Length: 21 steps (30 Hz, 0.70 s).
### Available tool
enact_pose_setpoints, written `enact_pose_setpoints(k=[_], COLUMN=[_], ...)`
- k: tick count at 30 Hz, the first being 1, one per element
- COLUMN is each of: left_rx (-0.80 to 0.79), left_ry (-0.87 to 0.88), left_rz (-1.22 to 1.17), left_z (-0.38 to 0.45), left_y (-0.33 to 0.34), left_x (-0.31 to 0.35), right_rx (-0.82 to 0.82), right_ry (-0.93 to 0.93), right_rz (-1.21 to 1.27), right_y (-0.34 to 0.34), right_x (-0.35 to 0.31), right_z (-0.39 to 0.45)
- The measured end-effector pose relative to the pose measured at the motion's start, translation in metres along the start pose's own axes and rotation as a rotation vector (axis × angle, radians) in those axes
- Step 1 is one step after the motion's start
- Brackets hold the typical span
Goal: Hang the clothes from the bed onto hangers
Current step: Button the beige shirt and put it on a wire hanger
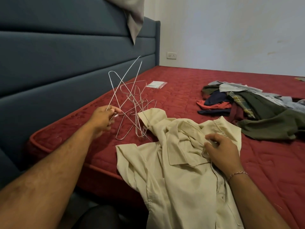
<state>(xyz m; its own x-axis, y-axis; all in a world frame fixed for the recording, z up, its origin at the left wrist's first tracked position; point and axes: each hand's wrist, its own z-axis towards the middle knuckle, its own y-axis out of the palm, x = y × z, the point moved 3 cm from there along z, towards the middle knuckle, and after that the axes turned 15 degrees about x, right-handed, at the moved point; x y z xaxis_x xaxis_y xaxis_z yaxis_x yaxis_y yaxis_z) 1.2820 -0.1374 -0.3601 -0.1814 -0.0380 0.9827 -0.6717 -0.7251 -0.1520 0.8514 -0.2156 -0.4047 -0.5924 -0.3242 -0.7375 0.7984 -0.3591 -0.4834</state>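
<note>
Two hands at work over a red mattress (198,90). Far left: blue padded headboard (66,55), a grey cloth (134,15) draped over its top edge. Left hand (103,120) — fingers curled round a wire hanger (125,80), which is lifted and tilted upward. Just beside it, a tangle of wire hangers (138,113) on the mattress, touching the shirt's collar. Behind them, a small clear plastic bag (156,84). Centre: cream shirt (173,171), rumpled, hanging over the mattress's near edge. Right hand (221,152) — fingers loosely bent, resting on the shirt's chest; a thread bracelet (237,174) at the wrist. Far right: heap of mixed clothes (247,104) lying on the mattress, near the shirt.
</note>
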Motion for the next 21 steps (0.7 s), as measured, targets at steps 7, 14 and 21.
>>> enact_pose_setpoints(k=[7,14,21], left_rx=[0.088,0.042,0.217], left_ry=[-0.001,0.364,0.550], left_rz=[0.150,0.486,0.636], left_z=[0.008,0.002,-0.006], left_y=[-0.006,-0.010,-0.003], left_x=[0.007,0.000,0.015], right_rx=[0.009,0.013,0.019], right_ry=[0.000,-0.021,-0.022], right_rz=[-0.011,-0.032,-0.021], right_y=[-0.001,0.000,-0.001], right_x=[-0.004,-0.005,-0.005], right_z=[-0.002,-0.003,-0.004])
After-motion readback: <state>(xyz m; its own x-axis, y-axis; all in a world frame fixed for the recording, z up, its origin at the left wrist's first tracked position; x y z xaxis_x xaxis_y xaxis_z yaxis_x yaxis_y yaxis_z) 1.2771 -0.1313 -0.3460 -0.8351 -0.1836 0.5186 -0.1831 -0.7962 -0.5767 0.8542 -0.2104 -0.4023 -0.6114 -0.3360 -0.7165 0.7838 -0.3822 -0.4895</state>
